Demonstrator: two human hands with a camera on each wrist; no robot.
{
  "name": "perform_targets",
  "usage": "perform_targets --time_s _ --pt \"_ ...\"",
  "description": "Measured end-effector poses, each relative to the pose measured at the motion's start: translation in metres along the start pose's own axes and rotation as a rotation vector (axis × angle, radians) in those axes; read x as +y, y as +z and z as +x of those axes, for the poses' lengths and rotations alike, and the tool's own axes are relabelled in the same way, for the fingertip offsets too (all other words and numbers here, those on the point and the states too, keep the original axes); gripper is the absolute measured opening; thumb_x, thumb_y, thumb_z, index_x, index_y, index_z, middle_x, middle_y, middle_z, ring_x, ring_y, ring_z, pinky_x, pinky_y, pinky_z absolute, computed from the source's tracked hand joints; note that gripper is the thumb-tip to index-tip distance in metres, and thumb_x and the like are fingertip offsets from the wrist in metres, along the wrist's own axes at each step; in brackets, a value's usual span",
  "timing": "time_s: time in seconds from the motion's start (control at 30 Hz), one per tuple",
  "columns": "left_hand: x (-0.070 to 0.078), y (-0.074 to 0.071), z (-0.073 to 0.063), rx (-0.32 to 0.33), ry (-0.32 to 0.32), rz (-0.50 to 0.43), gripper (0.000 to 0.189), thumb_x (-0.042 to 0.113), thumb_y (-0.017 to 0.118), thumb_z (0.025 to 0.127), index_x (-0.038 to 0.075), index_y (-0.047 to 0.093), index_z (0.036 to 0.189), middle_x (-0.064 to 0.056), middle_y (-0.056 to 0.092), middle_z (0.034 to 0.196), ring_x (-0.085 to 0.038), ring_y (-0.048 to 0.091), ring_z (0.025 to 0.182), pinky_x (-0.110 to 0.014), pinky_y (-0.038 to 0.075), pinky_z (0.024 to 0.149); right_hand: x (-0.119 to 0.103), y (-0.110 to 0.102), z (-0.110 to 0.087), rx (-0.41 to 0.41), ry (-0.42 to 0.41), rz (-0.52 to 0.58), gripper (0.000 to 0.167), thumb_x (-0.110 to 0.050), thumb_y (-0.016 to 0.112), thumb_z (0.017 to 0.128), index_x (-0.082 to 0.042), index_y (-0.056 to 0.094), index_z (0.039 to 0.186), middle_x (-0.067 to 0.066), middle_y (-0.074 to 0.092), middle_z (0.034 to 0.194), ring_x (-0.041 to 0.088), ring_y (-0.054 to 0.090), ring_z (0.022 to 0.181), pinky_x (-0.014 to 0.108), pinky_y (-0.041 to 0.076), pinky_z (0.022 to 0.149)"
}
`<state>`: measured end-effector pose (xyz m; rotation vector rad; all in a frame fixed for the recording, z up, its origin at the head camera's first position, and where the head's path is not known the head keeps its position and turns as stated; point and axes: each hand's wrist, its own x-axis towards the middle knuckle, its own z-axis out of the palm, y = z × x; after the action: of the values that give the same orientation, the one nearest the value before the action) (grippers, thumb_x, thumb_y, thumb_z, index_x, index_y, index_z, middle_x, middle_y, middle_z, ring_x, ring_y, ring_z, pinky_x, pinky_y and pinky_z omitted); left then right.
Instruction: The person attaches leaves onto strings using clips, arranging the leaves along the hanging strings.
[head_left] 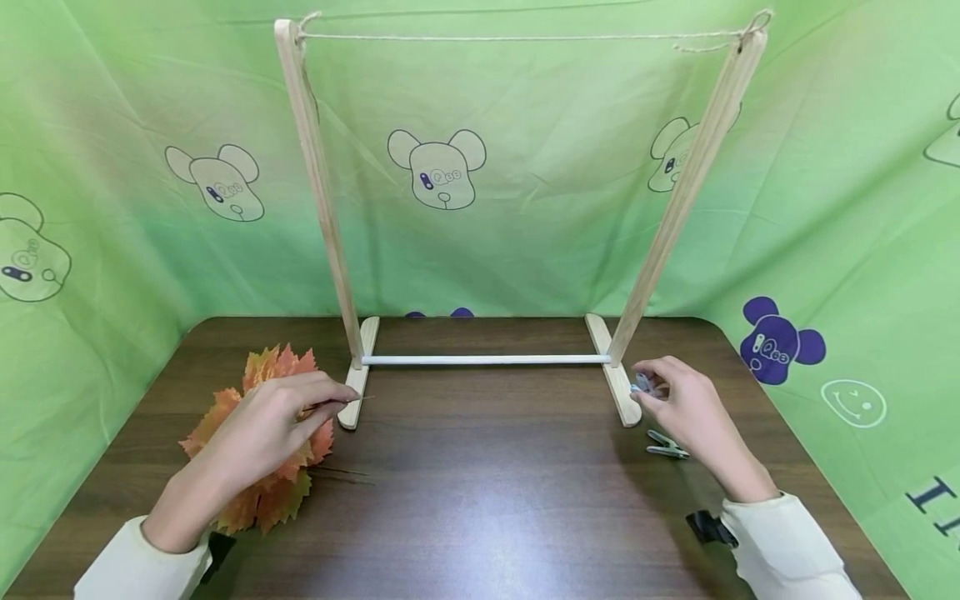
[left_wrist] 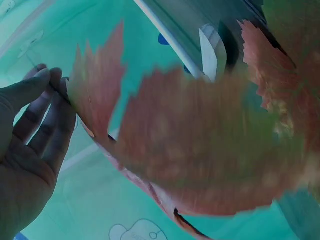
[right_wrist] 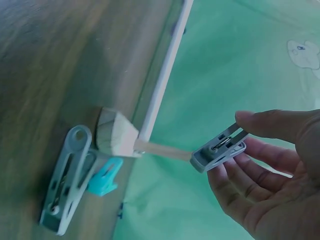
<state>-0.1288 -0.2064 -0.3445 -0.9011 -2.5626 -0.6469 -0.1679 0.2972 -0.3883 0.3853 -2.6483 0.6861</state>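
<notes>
My left hand (head_left: 273, 421) pinches a thin stem between thumb and fingertips, above the left foot of the wooden stand (head_left: 324, 183). In the left wrist view, the stem belongs to an orange-red artificial maple leaf (left_wrist: 165, 140), somewhat blurred. More maple leaves (head_left: 285, 508) lie below that hand at the table's left. Near the stand's right foot, my right hand (head_left: 686, 404) holds a grey clothespin (right_wrist: 217, 150) by its handles, thumb on one side and fingers on the other. A second grey clothespin (right_wrist: 65, 182) and a teal clip (right_wrist: 105, 176) lie on the table beneath it.
A twine line (head_left: 517, 37) is tied between the tops of the stand's two posts. Low down, a white rod (head_left: 487, 360) joins them. The brown table (head_left: 480, 467) is backed by a green cloth (head_left: 540, 242) printed with bear heads.
</notes>
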Motion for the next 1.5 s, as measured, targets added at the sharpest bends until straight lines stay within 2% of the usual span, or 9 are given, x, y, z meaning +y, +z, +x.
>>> perform_targets --time_s 0.3,0.37,0.53,0.6,0.83,1.1,1.27,1.5 --pt "0.003 0.004 0.015 0.079 0.016 -0.136 0.035 -0.009 0.080 0.084 0.014 0.080 0.111 0.004 0.079 0.098 -0.002 0.066 0.075 -0.019 0.055 0.063 -0.014 -0.001 0.013 0.024 -0.043 0.083 0.032 0.007 0.084 0.080 0.001 0.076 0.110 0.009 0.073 0.094 0.009 0.064 0.080 0.024 0.060 0.073" --pt "0.004 0.004 0.019 0.084 0.000 -0.151 0.034 -0.009 0.080 0.085 0.013 0.080 0.111 0.002 0.080 0.100 -0.003 0.066 0.075 -0.019 0.054 0.063 -0.016 -0.002 0.016 0.019 -0.035 0.114 0.033 0.007 0.083 0.081 0.001 0.076 0.112 0.009 0.073 0.094 0.004 0.063 0.080 0.018 0.057 0.073" --pt "0.005 0.006 0.028 0.072 -0.066 -0.163 0.030 -0.004 0.080 0.088 0.013 0.080 0.112 0.001 0.081 0.103 -0.005 0.070 0.080 -0.021 0.055 0.066 -0.023 -0.003 0.024 -0.021 0.007 0.220 0.033 0.006 0.082 0.084 0.004 0.073 0.116 0.014 0.073 0.098 0.001 0.065 0.083 0.007 0.052 0.076" --pt "0.006 0.008 0.030 0.071 -0.080 -0.172 0.029 -0.003 0.080 0.088 0.013 0.080 0.112 0.001 0.081 0.102 -0.005 0.070 0.080 -0.021 0.055 0.066 -0.026 -0.002 0.026 -0.032 0.011 0.247 0.033 0.006 0.081 0.085 0.005 0.073 0.117 0.016 0.073 0.100 0.002 0.067 0.084 0.006 0.052 0.076" --pt "0.012 0.014 0.040 0.094 -0.115 -0.216 0.027 -0.002 0.081 0.087 0.010 0.079 0.112 0.001 0.079 0.093 -0.007 0.068 0.078 -0.023 0.053 0.063 -0.035 -0.004 0.031 -0.023 0.006 0.258 0.035 0.005 0.083 0.084 0.003 0.073 0.118 0.014 0.073 0.101 -0.011 0.061 0.084 0.005 0.052 0.076" --pt "0.021 0.014 0.053 0.118 -0.103 -0.251 0.025 0.000 0.081 0.088 0.010 0.079 0.111 0.001 0.078 0.096 -0.009 0.069 0.082 -0.024 0.056 0.069 -0.044 -0.006 0.039 -0.042 0.014 0.271 0.036 0.004 0.081 0.086 0.006 0.072 0.120 0.016 0.072 0.100 -0.012 0.060 0.083 0.006 0.053 0.076" --pt "0.025 0.009 0.062 0.152 -0.106 -0.271 0.023 -0.001 0.081 0.089 0.010 0.079 0.109 0.000 0.079 0.098 -0.011 0.072 0.084 -0.026 0.058 0.072 -0.051 -0.006 0.046 -0.035 0.029 0.338 0.039 0.009 0.080 0.085 0.009 0.069 0.122 0.021 0.071 0.101 -0.012 0.060 0.083 0.005 0.053 0.078" --pt "0.025 0.009 0.070 0.160 -0.205 -0.317 0.015 0.004 0.079 0.092 0.011 0.079 0.105 0.000 0.079 0.094 -0.011 0.071 0.081 -0.025 0.059 0.072 -0.059 -0.011 0.053 -0.026 0.051 0.409 0.037 0.006 0.080 0.086 0.010 0.069 0.121 0.023 0.069 0.106 -0.011 0.061 0.086 0.005 0.054 0.081"
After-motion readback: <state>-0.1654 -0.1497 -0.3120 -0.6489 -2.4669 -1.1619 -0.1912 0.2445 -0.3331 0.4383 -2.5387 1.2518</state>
